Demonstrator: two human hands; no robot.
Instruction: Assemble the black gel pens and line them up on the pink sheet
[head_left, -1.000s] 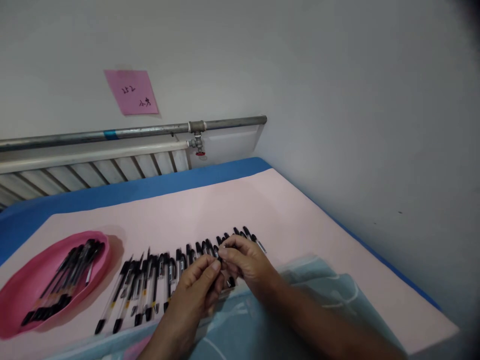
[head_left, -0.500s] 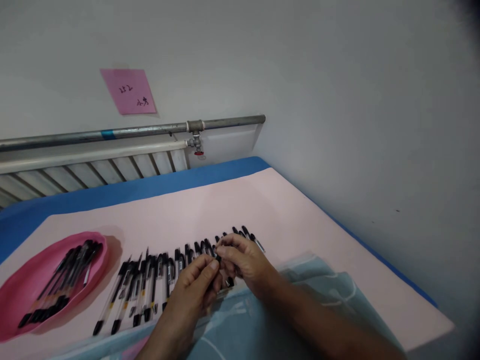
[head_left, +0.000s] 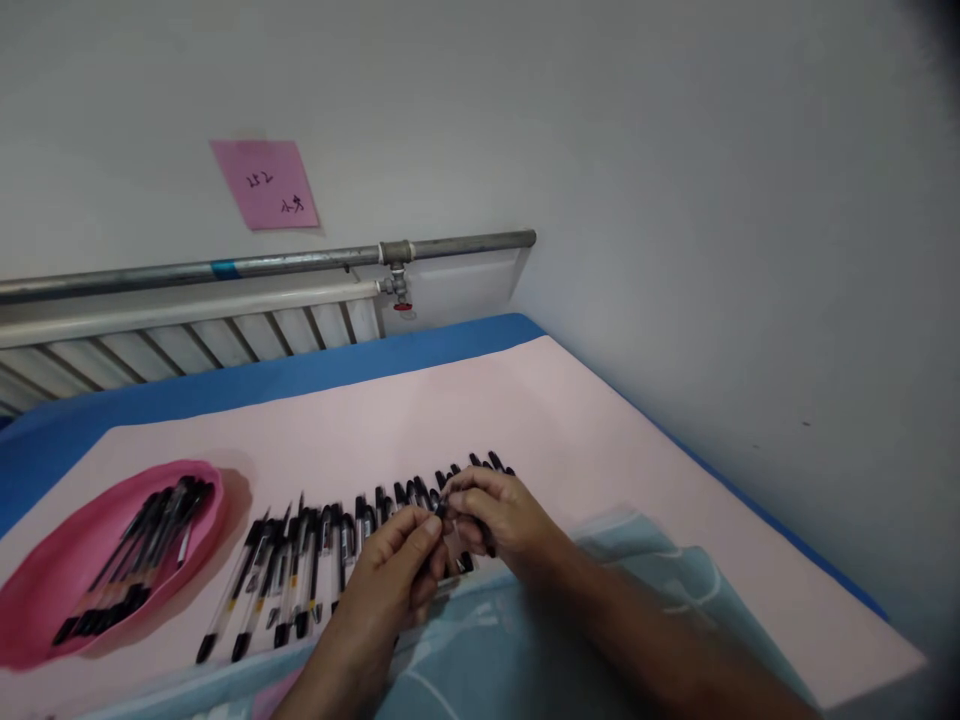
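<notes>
My left hand (head_left: pixel 397 570) and my right hand (head_left: pixel 499 515) meet above a row of pens, fingertips pinched together. Between them sits a small black pen part (head_left: pixel 440 509), mostly covered by the fingers, so its exact kind is unclear. Under my right palm a dark end shows; I cannot tell whether that hand holds it. Clear-barrelled pens with black caps (head_left: pixel 347 540) lie side by side on the pink sheet around and behind both hands. At the row's left, some parts look loose, with thin tips sticking out.
A pink oval basin (head_left: pixel 34 600) holding several black pens (head_left: pixel 142 560) stands at the left. Light blue patterned cloth (head_left: pixel 480 660) covers the near edge. Behind the blue-edged table (head_left: pixel 450 335) are a radiator (head_left: pixel 187 345), a pipe (head_left: pixel 300 260) and walls; a pink note (head_left: pixel 266 185) hangs above.
The view has shifted slightly, moving the surroundings a little to the right. Both hands stay together in nearly the same pinch, and the small dark part shows a little more between the fingers.
</notes>
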